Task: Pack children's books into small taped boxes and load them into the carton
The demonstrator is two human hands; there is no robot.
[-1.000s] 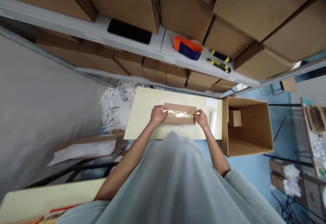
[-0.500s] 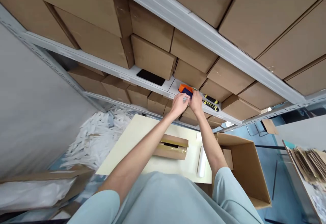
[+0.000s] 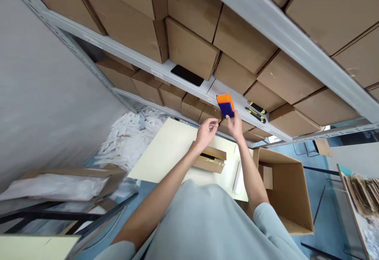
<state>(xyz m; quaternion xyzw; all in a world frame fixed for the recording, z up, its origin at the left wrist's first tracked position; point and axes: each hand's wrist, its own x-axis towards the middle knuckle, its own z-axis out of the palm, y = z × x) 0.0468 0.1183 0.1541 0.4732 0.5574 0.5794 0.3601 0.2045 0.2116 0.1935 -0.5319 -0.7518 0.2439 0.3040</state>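
Note:
My right hand [image 3: 237,125] holds an orange and blue tape dispenser [image 3: 226,105] up in the air, just in front of the grey shelf [image 3: 204,88]. My left hand [image 3: 206,131] hovers beside it with the fingers curled and pinched near the dispenser's underside; what it pinches is too small to see. Below both hands a long flat brown carton [image 3: 211,160] lies on the cream table [image 3: 166,151], its flaps slightly apart with clear film along it.
Brown cartons fill the shelves. A black phone [image 3: 187,75] and two yellow-black cutters [image 3: 256,110] lie on the shelf. A white roll [image 3: 238,176] lies on the table. An open cardboard box [image 3: 288,191] stands at the right, a heap of white packets [image 3: 130,139] at the left.
Both hands left the carton on the table and reached up to the shelf. The right hand has lifted the tape dispenser off the shelf and drawn it toward me.

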